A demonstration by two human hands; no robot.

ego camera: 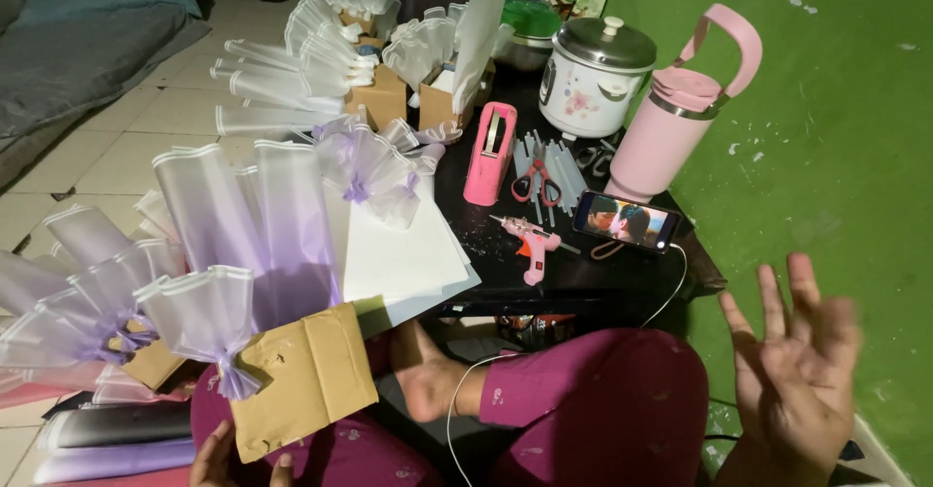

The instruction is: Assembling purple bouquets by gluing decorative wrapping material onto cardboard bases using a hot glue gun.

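My left hand grips the lower edge of a brown cardboard piece at the bottom left. Pleated purple-and-clear wrapping fans are stuck to that cardboard and spread up and to the left. My right hand is raised at the lower right, palm up, fingers spread, holding nothing and slightly blurred. A pink glue gun lies on the low black table between the hands. My legs in magenta trousers fill the bottom centre.
On the table stand a pink tape dispenser, scissors on glue sticks, a phone with a lit screen, a pink tumbler, a rice cooker and white paper sheets. Cardboard boxes with white fans sit behind. A green wall is at the right.
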